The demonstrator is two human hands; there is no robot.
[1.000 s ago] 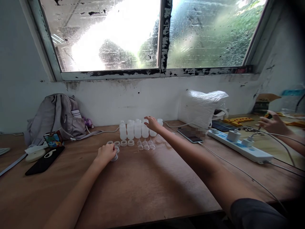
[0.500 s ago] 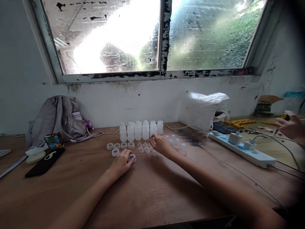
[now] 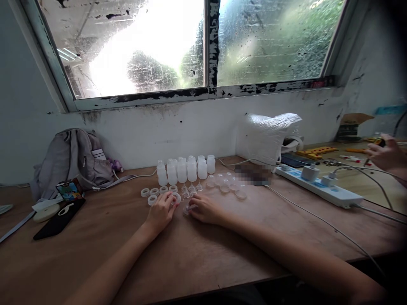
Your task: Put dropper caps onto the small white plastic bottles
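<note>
My left hand (image 3: 161, 210) rests on the table with its fingers closed on a white bottle collar ring (image 3: 177, 198). Just to its right, my right hand (image 3: 206, 209) pinches a clear bottle nipple (image 3: 186, 209) low over the wood. Other collar rings (image 3: 145, 192) lie in rows left of and behind my left hand. Beyond my right fingers are several clear nipples (image 3: 191, 187), partly covered by the hand. A row of frosted baby bottles (image 3: 182, 170) stands upright behind them. Several clear round discs (image 3: 224, 189) lie to the right.
A grey backpack (image 3: 76, 156), a black phone (image 3: 60, 220) and a small colourful box (image 3: 70, 189) sit at left. To the right are a white power strip (image 3: 318, 186), cables and a wrapped white package (image 3: 263, 137). Another person's hand (image 3: 386, 156) holds a tool at far right.
My right hand has moved left and nearer to me, from beside the bottles to beside my left hand, with a clear nipple in its fingers. My left hand stays on the collar ring.
</note>
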